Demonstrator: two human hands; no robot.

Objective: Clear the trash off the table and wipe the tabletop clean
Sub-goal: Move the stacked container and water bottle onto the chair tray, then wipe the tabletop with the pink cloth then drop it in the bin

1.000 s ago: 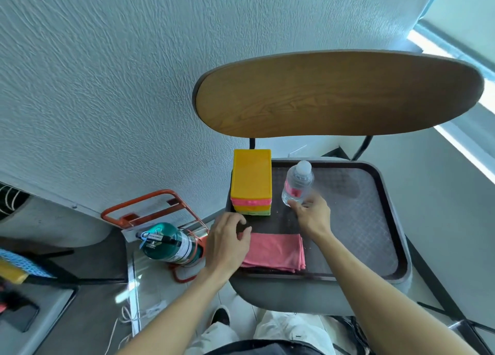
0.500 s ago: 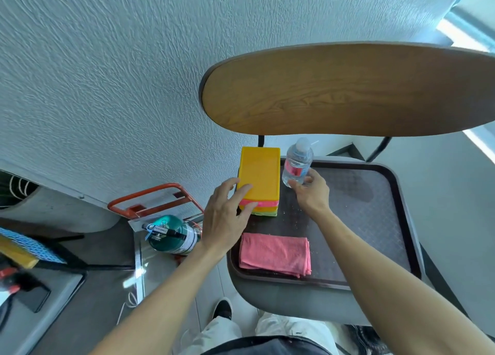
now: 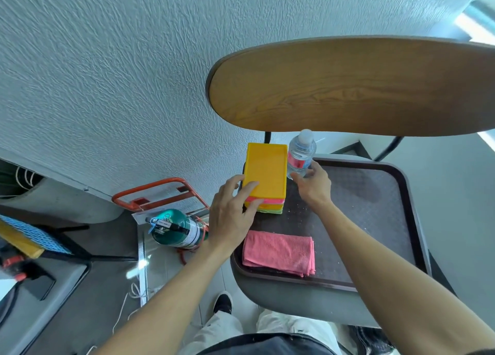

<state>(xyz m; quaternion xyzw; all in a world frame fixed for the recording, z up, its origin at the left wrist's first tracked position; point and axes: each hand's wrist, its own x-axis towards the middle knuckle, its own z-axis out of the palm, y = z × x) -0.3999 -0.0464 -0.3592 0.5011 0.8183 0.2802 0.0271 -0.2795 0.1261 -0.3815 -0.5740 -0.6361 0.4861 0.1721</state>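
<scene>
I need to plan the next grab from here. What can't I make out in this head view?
- Lower trays of the yellow stack: left hand covers the near corner, so no count.
- Water bottle: right hand hides its base; fill level unclear.
- Specks on the tray: too small to identify.
- Tray's right side: partly behind the right forearm.
- Green cylinder label: too small to read.

Box stack left of bottle, cloth nearer, all on tray.
</scene>
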